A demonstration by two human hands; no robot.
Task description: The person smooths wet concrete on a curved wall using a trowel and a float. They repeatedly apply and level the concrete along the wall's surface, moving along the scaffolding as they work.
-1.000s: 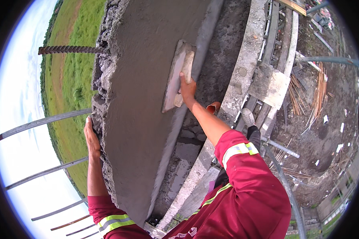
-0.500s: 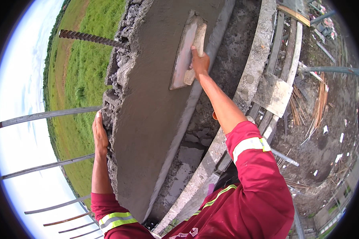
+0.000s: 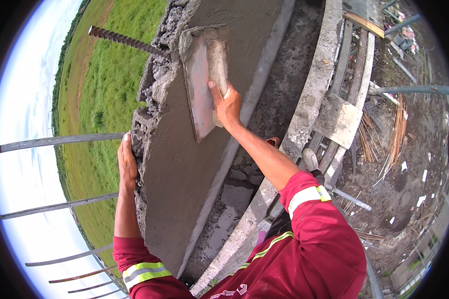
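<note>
Float (image 3: 198, 94) has shifted left across mortar (image 3: 179, 179), right hand (image 3: 226, 107) clamped on it, left hand (image 3: 127, 163) flat against edge (image 3: 163, 79). Apparent step: smoothing; next stroke likely needs even pressure.

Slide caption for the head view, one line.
Right hand holds a float on grey mortar; left hand at the rough edge.

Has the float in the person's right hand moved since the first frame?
Yes. The float has moved leftward across the grey plaster, closer to the rough broken edge and the ribbed bar jutting from it.
</note>
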